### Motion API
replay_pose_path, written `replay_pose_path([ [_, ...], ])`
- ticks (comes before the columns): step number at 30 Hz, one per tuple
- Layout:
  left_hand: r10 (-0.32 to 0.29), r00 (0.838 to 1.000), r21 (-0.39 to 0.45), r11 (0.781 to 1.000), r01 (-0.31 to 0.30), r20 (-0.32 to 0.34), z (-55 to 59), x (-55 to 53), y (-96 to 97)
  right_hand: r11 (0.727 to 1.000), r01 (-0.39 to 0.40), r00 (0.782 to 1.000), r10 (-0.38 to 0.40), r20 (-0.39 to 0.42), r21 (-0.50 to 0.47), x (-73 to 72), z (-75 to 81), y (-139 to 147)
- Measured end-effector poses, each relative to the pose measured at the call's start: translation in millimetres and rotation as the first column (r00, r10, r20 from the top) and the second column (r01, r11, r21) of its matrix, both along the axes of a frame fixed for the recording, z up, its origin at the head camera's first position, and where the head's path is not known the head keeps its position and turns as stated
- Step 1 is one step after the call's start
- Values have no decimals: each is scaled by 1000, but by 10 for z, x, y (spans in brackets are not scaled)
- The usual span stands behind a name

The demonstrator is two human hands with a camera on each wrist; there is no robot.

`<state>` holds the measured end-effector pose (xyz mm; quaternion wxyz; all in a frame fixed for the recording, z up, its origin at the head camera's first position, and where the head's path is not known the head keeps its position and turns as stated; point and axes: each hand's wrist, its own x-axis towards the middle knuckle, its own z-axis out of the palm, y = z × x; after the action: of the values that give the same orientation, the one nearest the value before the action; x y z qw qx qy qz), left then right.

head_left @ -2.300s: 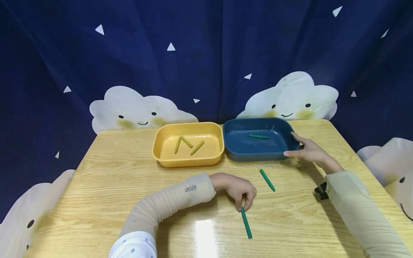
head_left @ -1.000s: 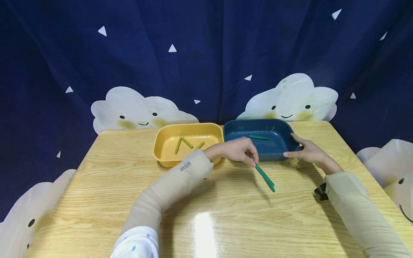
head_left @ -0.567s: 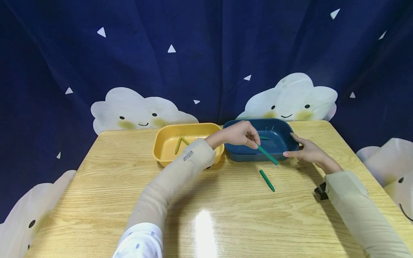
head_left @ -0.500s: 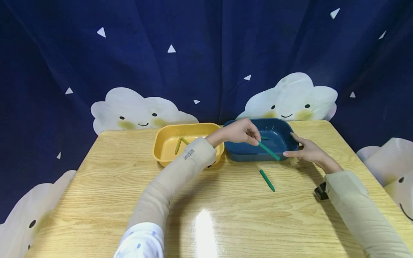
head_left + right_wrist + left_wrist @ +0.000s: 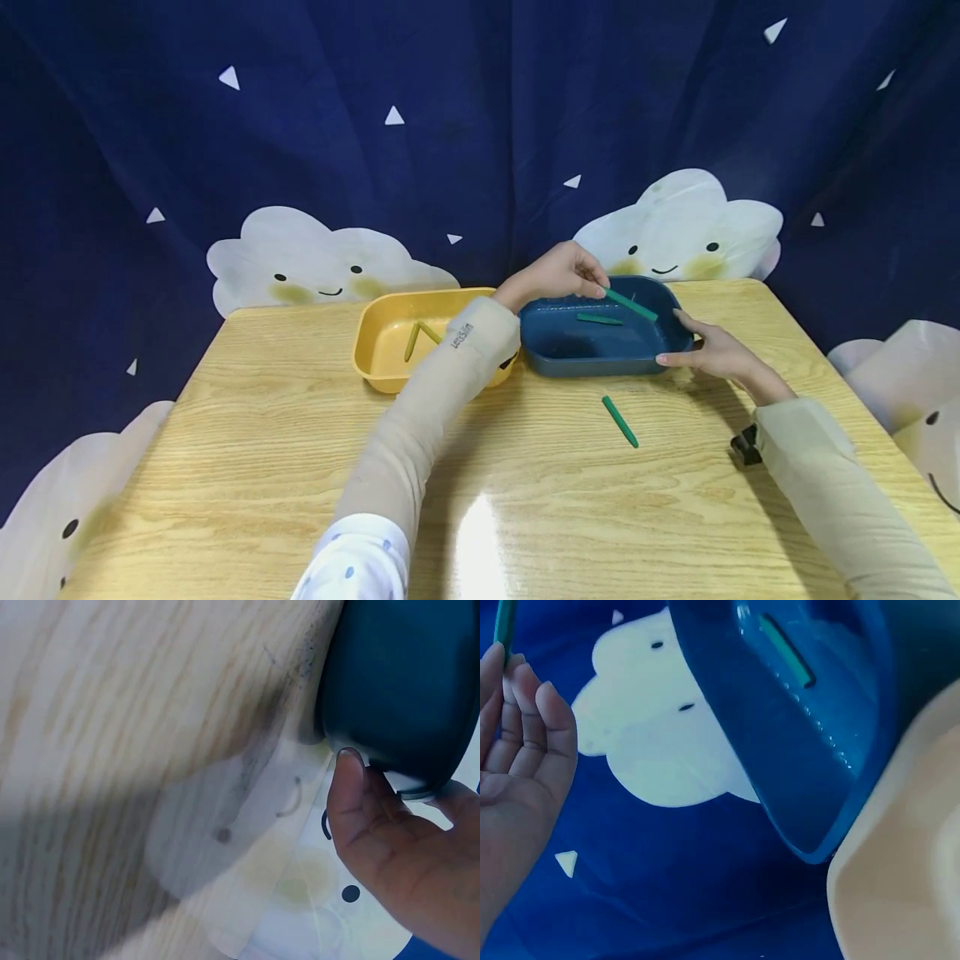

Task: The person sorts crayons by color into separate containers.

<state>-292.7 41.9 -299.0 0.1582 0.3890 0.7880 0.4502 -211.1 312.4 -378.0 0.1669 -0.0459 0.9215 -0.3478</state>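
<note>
My left hand (image 5: 558,273) pinches a green crayon (image 5: 632,305) by one end, over the back part of the blue bin (image 5: 592,367). The crayon slants down to the right. In the left wrist view the held crayon (image 5: 505,626) is cut off by the frame's top edge. Another green crayon (image 5: 599,319) lies on the bin's floor. My right hand (image 5: 716,350) grips the bin's right end between thumb and fingers; the right wrist view shows the thumb (image 5: 349,791) against its wall. One more green crayon (image 5: 620,422) lies on the table before the bin.
Left of the blue bin, close against it, stands a yellow bin (image 5: 382,379) with olive-yellow crayons (image 5: 412,342), partly hidden by my left forearm. A dark blue curtain (image 5: 330,100) with clouds hangs behind the wooden table (image 5: 262,467).
My left hand took a green crayon from the table's front, carried it away from me past the other loose crayon, and raised it over the blue bin. The right hand stayed put.
</note>
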Motion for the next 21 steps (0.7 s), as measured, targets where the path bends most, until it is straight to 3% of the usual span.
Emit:
replay_pose_path([
  [8,124,991,41,991,-125,44,-59,-240,143,1000,-10,1000,10,-2,22,-15,-16,16],
  [21,290,956,124,948,-294,48,-287,-436,296,1000,-5,1000,5,-3,5,-17,-8,7],
])
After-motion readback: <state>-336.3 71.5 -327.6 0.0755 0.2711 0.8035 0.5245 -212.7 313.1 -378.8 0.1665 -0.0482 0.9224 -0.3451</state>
